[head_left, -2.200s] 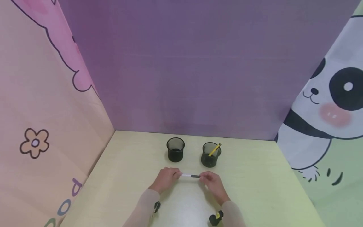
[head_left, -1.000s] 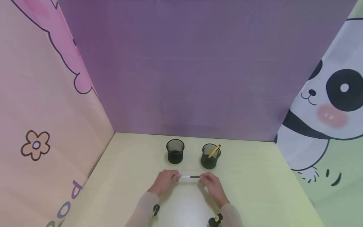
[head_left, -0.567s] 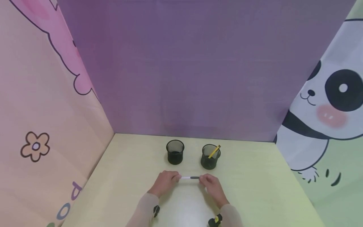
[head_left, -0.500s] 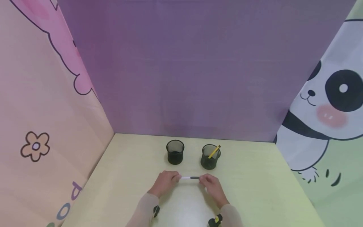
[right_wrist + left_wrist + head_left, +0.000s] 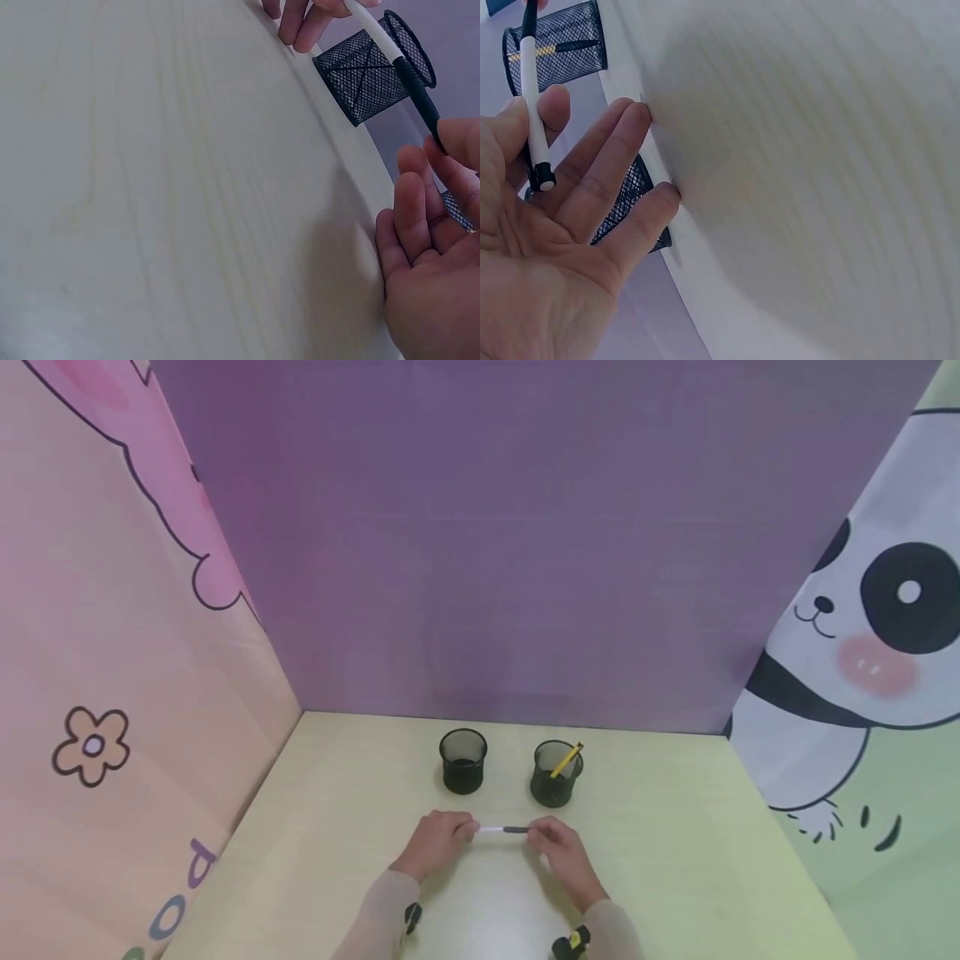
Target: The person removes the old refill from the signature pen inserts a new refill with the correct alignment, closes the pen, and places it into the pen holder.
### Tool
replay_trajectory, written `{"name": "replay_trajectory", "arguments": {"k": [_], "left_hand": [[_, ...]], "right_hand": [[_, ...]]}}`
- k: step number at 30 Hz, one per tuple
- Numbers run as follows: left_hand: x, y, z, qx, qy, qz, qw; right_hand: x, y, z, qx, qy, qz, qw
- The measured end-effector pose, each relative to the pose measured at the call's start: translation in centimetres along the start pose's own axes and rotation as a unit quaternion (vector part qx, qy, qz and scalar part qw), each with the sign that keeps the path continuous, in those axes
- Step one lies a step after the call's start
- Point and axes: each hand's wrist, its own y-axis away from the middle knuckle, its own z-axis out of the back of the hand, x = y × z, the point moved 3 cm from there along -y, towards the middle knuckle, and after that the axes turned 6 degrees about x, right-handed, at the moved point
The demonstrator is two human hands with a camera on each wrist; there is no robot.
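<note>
A white pen with a black grip section [image 5: 491,829] lies level between my two hands, a little above the table. My left hand [image 5: 438,842] pinches its white end between thumb and forefinger; in the left wrist view the black-tipped end of the pen [image 5: 534,112] shows past the thumb. The other fingers of that hand are spread, their tips against the table. My right hand [image 5: 564,853] pinches the dark end of the pen [image 5: 416,90] between thumb and fingertips, with its remaining fingers curled loosely near the tabletop.
Two black mesh pen cups stand behind the hands. The left cup [image 5: 462,764] shows nothing inside; the right cup [image 5: 552,789] holds a yellow and black pen or pencil [image 5: 567,760]. A purple wall [image 5: 480,568] rises behind the pale wooden table [image 5: 675,843].
The head view has shifted very slightly. Both hands keep the same pinch on the pen, and the cups stay where they were.
</note>
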Motion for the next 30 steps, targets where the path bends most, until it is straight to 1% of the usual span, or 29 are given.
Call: {"name": "replay_trajectory", "arguments": {"k": [5,10,17,24,30], "left_hand": [[0.18,0.01,-0.02,0.000,0.001,0.002,1.0000],[0.35,-0.03,-0.06,-0.003,-0.001,-0.007,1.0000],[0.50,-0.16,-0.21,-0.007,-0.007,-0.010,0.9999],[0.44,-0.24,-0.28,-0.007,-0.007,-0.002,0.9999],[0.47,-0.21,-0.25,-0.004,-0.006,0.001,1.0000]], "right_hand": [[-0.04,-0.15,-0.14,-0.007,0.008,-0.009,1.000],[0.16,-0.13,-0.39,-0.009,0.029,-0.019,0.999],[0.32,-0.04,-0.42,-0.009,0.047,-0.018,0.999],[0.07,-0.04,-0.21,-0.004,0.041,-0.020,0.999],[0.23,0.16,-0.24,-0.005,0.036,-0.013,0.999]]}}
